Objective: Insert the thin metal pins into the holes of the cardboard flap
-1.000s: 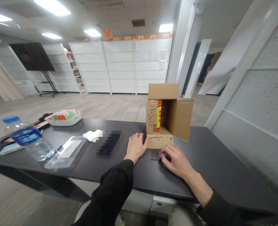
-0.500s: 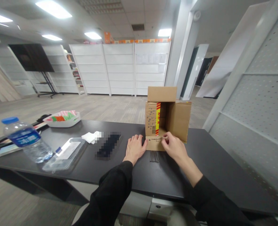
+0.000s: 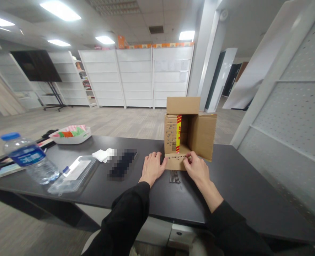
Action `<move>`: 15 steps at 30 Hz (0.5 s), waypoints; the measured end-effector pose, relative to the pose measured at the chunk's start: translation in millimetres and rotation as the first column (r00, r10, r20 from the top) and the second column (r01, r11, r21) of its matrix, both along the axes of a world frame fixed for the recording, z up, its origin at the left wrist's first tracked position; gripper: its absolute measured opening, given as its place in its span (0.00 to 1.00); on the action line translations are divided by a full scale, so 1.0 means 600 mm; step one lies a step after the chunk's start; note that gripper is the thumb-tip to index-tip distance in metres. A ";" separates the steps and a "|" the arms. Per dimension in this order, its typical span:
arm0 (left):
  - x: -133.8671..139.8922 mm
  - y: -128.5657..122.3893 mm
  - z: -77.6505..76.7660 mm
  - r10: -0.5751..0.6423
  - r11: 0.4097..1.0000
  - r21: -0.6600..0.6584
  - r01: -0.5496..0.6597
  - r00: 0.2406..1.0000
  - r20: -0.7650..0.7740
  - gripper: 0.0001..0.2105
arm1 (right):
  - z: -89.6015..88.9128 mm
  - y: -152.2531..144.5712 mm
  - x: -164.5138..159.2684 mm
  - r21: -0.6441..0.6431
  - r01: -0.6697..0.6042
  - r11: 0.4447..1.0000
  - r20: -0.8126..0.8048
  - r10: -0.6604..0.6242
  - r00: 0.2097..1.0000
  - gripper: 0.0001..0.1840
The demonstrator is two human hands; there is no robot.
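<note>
An opened cardboard box (image 3: pixel 202 137) stands on the dark table with its front flap (image 3: pixel 175 164) folded down towards me. Small dark holes or studs run in a row across that flap. At its right part, my right hand (image 3: pixel 197 167) pinches thumb and fingers together; whatever is between the fingertips is too small to make out. My left hand (image 3: pixel 153 166) lies flat, fingers stretched, its thumb against the flap's left edge. Several thin metal nails or screws (image 3: pixel 174 176) lie side by side just in front of the flap.
Left of my hands are a blurred-out dark phone-like object (image 3: pixel 122 164), a white tissue (image 3: pixel 101 155) and a clear plastic case (image 3: pixel 74 174). Farther left stand a water bottle (image 3: pixel 31 158) and a white tray (image 3: pixel 76 140) of colourful items. A perforated panel (image 3: pixel 293 117) rises at the right.
My right wrist and forearm have shifted slightly left and down, with the pinched fingertips still at the flap. My left hand stays where it was.
</note>
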State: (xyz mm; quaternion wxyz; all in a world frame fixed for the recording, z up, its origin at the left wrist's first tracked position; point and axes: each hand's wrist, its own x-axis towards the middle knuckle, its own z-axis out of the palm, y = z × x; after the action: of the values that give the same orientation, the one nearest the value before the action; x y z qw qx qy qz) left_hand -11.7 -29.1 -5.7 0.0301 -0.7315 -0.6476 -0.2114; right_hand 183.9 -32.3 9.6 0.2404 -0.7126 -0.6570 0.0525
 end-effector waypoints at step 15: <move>0.000 0.000 0.001 -0.010 1.000 0.022 0.011 1.000 -0.014 0.20 | -0.008 0.005 0.000 -0.006 0.015 1.000 -0.052 -0.016 0.999 0.13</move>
State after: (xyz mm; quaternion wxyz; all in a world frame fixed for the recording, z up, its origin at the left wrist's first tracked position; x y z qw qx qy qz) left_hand -11.6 -29.0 -5.3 0.0416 -0.7359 -0.6411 -0.2137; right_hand 183.8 -29.2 5.0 0.2559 -0.7167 -0.6449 0.0709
